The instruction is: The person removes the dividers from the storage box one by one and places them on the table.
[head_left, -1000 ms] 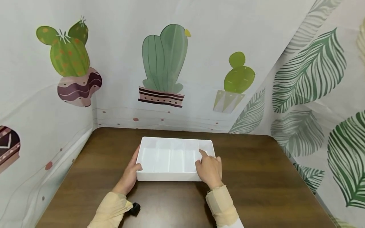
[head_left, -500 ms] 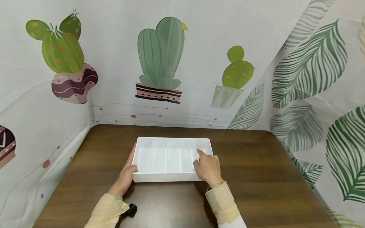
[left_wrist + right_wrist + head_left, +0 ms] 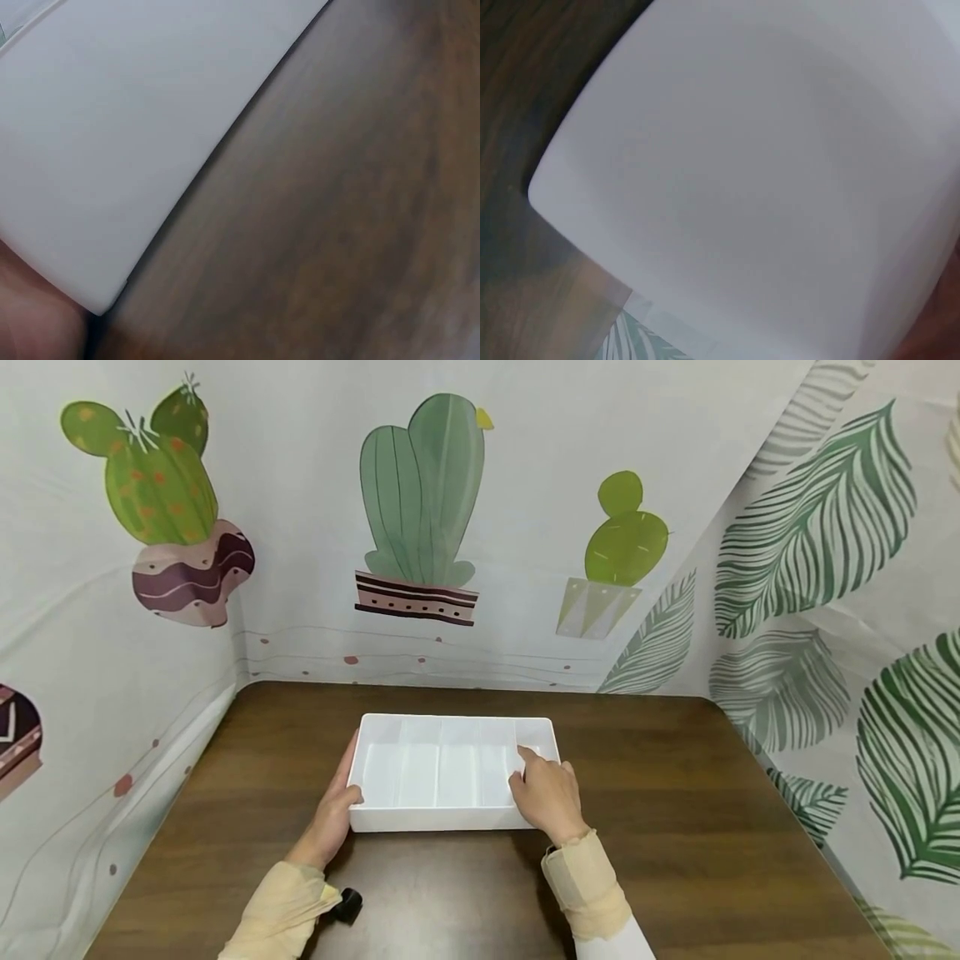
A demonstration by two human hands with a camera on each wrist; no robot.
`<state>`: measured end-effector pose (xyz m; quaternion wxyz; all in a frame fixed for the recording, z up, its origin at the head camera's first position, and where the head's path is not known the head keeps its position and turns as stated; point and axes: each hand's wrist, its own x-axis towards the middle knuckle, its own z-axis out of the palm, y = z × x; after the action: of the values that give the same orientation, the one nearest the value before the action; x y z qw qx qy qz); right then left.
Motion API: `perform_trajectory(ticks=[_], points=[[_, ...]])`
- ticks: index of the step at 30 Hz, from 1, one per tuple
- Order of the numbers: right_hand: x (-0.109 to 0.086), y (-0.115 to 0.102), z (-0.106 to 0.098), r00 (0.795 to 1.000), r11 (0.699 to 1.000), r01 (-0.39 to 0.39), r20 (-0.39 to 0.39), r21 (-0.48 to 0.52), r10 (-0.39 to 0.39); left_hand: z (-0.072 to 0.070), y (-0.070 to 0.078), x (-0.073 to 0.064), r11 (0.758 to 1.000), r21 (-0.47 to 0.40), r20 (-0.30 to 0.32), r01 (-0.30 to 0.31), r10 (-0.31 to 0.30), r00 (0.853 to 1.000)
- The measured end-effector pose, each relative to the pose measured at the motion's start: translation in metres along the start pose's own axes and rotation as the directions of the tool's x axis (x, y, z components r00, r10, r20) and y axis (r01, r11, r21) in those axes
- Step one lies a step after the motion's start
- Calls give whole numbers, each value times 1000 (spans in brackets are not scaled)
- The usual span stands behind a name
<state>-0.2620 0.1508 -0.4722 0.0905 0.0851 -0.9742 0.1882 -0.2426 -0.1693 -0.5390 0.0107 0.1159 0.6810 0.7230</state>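
A white divided tray (image 3: 450,819) stands in front of me, its long side toward me, with narrow compartments side by side. My left hand (image 3: 330,818) grips its left end, thumb over the near left corner and fingers along the outer side. At the near right corner my right hand (image 3: 551,793) holds the tray, index finger stretched inside beside the rightmost divider and thumb over the near rim. Its other fingers are mostly hidden. In the left wrist view the tray's pale wall (image 3: 135,135) runs past a bit of hand; the right wrist view is mostly tray wall (image 3: 727,172).
The brown wooden table (image 3: 675,827) extends on both sides of the tray. A small black object (image 3: 348,906) sits by the left wrist's yellowish wrap (image 3: 281,902). Cloth walls printed with cacti (image 3: 423,502) and leaves (image 3: 817,518) enclose the back and sides.
The head view has shifted slightly. Both hands keep nearly the same places on the tray, which appears a little further left in view than a second ago.
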Motion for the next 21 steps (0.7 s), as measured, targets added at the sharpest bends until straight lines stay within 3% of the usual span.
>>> perform_trajectory(ticks=[8,15,21], points=[[2,3,0,1000,1000,9,-6,30,-9,1,1,1,1000,4,-5,-22,22,1000],[3,3,-1,1000,998,16,-17,58,-15,1,0,1,1000,-13,-5,-7,7,1000],[4,3,-6,999,985,7,-47,175,2,0,-2,2,1000,-7,0,-28,28,1000]])
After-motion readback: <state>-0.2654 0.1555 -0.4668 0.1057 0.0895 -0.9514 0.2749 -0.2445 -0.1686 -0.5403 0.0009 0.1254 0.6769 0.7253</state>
